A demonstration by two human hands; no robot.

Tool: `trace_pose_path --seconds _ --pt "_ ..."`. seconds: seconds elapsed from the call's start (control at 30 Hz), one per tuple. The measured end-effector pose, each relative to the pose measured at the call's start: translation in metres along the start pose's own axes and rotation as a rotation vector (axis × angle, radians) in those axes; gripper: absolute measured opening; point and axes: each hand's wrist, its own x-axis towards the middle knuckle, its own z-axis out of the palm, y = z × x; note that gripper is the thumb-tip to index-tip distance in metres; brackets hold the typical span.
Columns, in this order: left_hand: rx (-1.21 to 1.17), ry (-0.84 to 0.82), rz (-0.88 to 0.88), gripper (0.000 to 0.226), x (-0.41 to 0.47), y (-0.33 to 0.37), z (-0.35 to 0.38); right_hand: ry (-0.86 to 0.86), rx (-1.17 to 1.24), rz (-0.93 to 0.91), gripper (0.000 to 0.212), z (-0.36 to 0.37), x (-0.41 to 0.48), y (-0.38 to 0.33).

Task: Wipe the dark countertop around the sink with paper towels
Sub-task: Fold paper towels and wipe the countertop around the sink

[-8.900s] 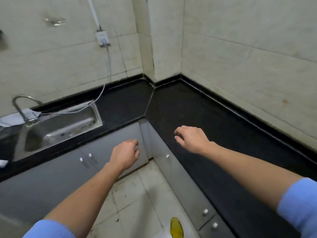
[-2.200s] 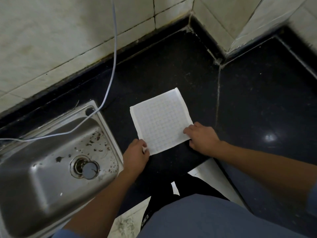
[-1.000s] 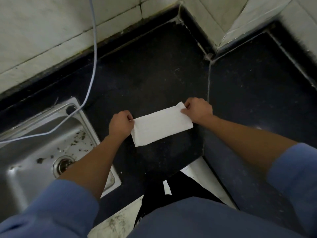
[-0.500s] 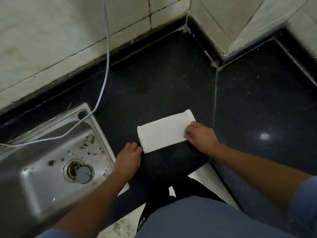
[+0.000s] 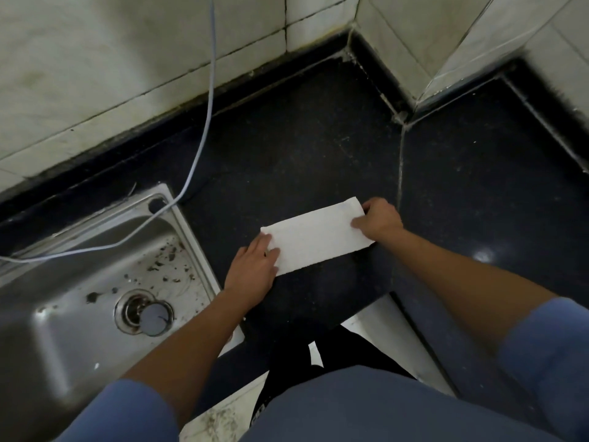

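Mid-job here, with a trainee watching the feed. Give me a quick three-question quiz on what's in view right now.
1. Which hand lies with straight fingers on the paper towel? A) left hand B) right hand C) neither
2. Fill in: the white cable hangs down the wall and crosses the back of the ____.
3. True or false: the paper towel lies inside the sink.

Key: 1 A; 2 sink; 3 false, it lies on the dark countertop, to the right of the sink.
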Motion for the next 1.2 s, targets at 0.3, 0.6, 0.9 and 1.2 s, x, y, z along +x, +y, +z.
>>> trace_pose_path --seconds 0.3,0.6,0.9,1.2 --pt "-0.202 0.200 -0.097 0.026 -0.040 -0.025 0.008 -0.268 0.552 0.029 0.023 -0.008 -0.037 -0.044" --pt "-0.269 0.238 -0.241 0.021 -0.085 -0.051 0.012 -0.232 -0.065 -0.271 0.020 0.085 -0.066 -0.096" --pt "-0.258 0.249 -0.173 0.033 -0.056 -0.028 0.000 -0.119 -0.296 -0.553 0.035 0.075 -0.067 -0.067" --pt "-0.047 0.042 -0.031 0.056 -0.001 0.002 0.008 -0.104 -0.904 -0.896 0.066 0.062 -0.041 -0.025"
